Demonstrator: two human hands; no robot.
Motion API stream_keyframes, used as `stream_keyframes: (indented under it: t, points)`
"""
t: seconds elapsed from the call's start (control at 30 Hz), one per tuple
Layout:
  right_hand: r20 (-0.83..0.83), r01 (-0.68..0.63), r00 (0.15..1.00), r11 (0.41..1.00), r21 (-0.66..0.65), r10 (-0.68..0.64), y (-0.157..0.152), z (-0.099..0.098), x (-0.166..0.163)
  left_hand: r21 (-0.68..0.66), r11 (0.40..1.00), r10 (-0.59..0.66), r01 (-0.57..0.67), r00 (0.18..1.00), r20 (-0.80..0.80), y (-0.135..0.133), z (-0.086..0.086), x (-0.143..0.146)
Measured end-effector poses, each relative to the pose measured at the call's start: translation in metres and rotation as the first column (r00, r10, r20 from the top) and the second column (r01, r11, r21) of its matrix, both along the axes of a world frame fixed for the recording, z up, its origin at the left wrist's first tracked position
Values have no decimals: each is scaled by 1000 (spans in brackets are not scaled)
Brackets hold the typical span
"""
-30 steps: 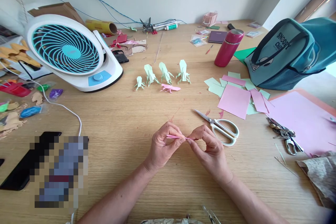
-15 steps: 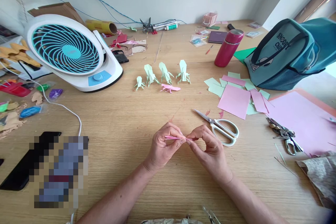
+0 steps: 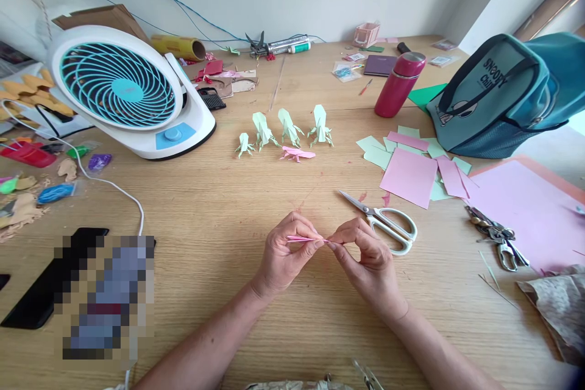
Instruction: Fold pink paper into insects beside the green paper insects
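Observation:
Between my two hands is a narrow piece of folded pink paper (image 3: 299,239), held just above the table. My left hand (image 3: 290,250) pinches its body between thumb and fingers. At its right end, the thumb and forefinger of my right hand (image 3: 363,250) are pinched on the thin tip. White-handled scissors (image 3: 393,225) lie just beyond my right hand, blades pointing up and left. Farther back, several pale green origami insects (image 3: 289,126) stand in a row, with a pink origami insect (image 3: 297,153) lying in front of them.
Pink paper sheets (image 3: 408,177) and green scraps lie to the right, near keys (image 3: 498,237) and a teal bag (image 3: 493,97). A magenta flask (image 3: 400,85) stands behind them. A white fan (image 3: 128,91) occupies the back left; its cable (image 3: 114,186) runs forward past a blurred-out item (image 3: 105,298).
My right fingertips have shifted very slightly to the right along the paper's tip. Both hands keep their pinch, and the view has moved a little.

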State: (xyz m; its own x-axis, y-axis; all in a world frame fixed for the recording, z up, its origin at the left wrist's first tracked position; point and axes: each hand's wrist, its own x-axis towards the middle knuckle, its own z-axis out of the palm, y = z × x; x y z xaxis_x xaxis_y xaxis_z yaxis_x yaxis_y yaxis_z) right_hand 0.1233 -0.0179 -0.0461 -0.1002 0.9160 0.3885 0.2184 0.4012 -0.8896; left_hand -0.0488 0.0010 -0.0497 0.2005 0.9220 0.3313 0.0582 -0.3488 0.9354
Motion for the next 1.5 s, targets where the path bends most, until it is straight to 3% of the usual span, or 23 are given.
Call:
stream_keyframes:
  t: [0.23, 0.47, 0.93, 1.5]
  points:
    - [1, 4, 1000, 1000, -2, -4, -1, -2, 1, -82, 996, -19, 22, 999, 43, 0, -2, -2]
    - [-28, -52, 998, 992, -116, 49, 4, 0, 1, -235, 971, -24, 44, 996, 90, 2, 0, 0]
    - [-193, -97, 980, 972, -213, 55, 7, -11, 0, -271, 959, 122, -87, 986, 114, 6, -2, -1]
    - [-230, -91, 973, 969, -232, 37, 8, -17, 1, -384, 922, 146, -56, 967, 209, 4, -4, -1]
